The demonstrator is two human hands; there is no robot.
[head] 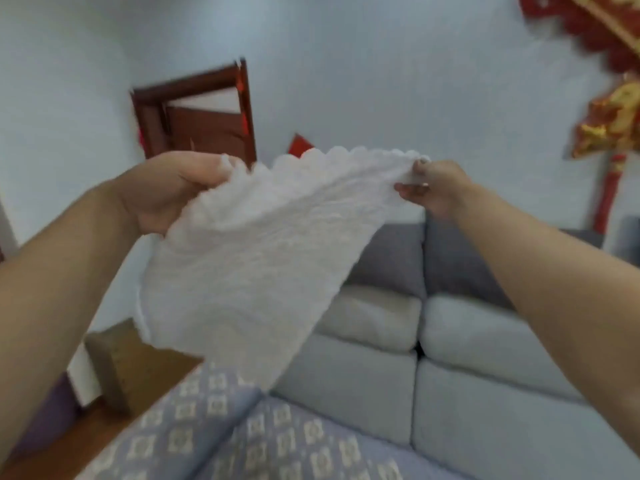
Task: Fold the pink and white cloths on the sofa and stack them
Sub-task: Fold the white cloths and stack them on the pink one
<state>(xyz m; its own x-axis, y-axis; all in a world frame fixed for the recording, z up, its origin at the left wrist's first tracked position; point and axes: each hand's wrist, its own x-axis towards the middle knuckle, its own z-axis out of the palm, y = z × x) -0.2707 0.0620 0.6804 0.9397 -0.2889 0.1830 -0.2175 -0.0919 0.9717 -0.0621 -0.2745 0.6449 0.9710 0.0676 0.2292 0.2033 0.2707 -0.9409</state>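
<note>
Above sofa (467,393) — white cloth (249,265) between hands (180,188)

Grey sofa (485,393) with patterned blue cover (242,438)

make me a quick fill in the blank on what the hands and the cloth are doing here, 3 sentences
1. The white cloth is held up by ____ hands.
2. The right hand pinches the cloth at its ____ edge.
3. The left hand grips the cloth in front of a dark ____ door.

Missing words: two (both); scalloped; wooden (brown)
</note>
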